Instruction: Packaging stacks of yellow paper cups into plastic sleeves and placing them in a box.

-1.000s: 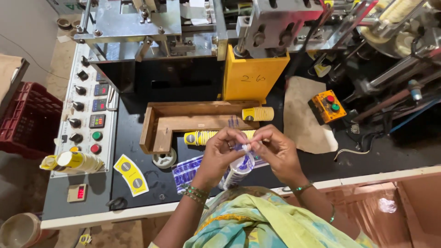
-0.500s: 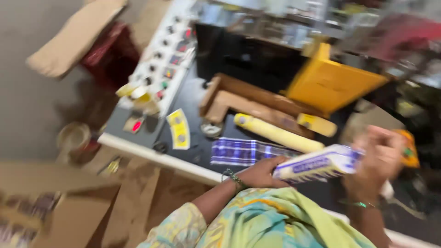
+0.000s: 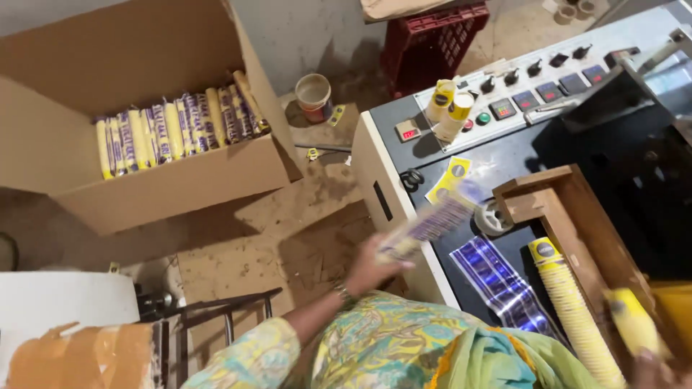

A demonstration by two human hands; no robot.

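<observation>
My left hand (image 3: 371, 268) is shut on a wrapped sleeve of cups (image 3: 431, 225), purple and yellow and blurred, held out over the machine's left edge. To the far left on the floor, an open cardboard box (image 3: 180, 184) holds several similar wrapped sleeves (image 3: 176, 130) in a row. My right hand (image 3: 652, 366) shows only at the bottom right corner, gripping a short, blurred yellow cup stack (image 3: 633, 320). A long stack of yellow cups (image 3: 577, 317) lies beside it in a wooden tray (image 3: 569, 191).
Purple wrapper sheets (image 3: 499, 279) and a tape roll (image 3: 494, 216) lie on the black machine top. A control panel (image 3: 533, 90) carries buttons and two yellow cup stacks (image 3: 450, 108). On the floor stand a red crate (image 3: 432, 43) and a paper cup (image 3: 313, 94).
My view has swung left toward the floor and the box. The wrapped sleeve went from both hands at the right to my left hand alone, moving left. My right hand dropped to the tray.
</observation>
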